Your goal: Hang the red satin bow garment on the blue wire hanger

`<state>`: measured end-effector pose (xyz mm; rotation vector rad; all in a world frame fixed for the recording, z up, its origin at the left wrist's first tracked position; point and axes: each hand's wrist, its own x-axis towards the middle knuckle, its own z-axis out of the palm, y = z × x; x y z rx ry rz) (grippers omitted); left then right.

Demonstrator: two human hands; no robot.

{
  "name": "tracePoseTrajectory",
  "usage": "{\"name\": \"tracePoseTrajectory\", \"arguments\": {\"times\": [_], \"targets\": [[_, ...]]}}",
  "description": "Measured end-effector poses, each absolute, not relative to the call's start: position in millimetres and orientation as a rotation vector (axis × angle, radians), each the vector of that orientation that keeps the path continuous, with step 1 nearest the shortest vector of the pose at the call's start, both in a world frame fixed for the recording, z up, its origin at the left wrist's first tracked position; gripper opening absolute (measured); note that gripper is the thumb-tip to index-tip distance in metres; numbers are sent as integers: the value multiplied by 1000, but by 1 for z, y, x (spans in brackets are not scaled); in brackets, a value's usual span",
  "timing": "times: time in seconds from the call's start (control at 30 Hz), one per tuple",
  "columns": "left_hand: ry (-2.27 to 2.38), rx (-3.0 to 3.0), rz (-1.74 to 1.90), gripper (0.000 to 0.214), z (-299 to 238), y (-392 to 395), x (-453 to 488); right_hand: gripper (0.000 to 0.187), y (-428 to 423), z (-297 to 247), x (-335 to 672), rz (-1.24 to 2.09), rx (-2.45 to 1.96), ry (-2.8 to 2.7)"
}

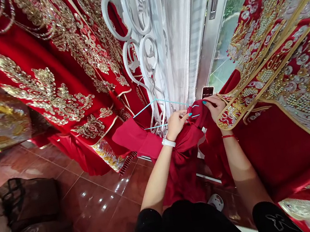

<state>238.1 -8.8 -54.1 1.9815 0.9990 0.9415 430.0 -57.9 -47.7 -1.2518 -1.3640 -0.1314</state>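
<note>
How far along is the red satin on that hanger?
Done: a gold-beaded red robe and another beaded red robe hang spread out. In hand: the left hand and right hand pinch the red satin at the right end of the blue hanger. Left: the hanger's other arm shows bare, and the satin hangs bunched below the hands.

This looks like a bridal wear shop: red, gold-beaded Chinese wedding gowns (42, 88) hang from white scrolled hangers (132, 24) above polished brown floor tiles (99, 206).
</note>
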Motion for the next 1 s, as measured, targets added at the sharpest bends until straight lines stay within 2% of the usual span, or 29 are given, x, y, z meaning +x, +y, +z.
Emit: {"name": "tracePoseTrajectory", "arguments": {"times": [0.27,0.43,0.57,0.73,1.0], "targets": [[959,2070,890,26,-47,-13,245,20,-70,-36,413,-187,-1299,-1418],[1125,2070,953,24,-45,-18,249,19,-60,-32,421,52,-1184,-1479],[1059,2129,885,26,-43,-16,243,19,-59,-27,429,163,-1177,-1553],[944,2304,753,26,-41,-17,234,20,-55,-29,421,66,-1196,-1537],[1223,2261,754,30,-45,-27,247,19,-50,-35,409,-1,-1180,-1350]]}}
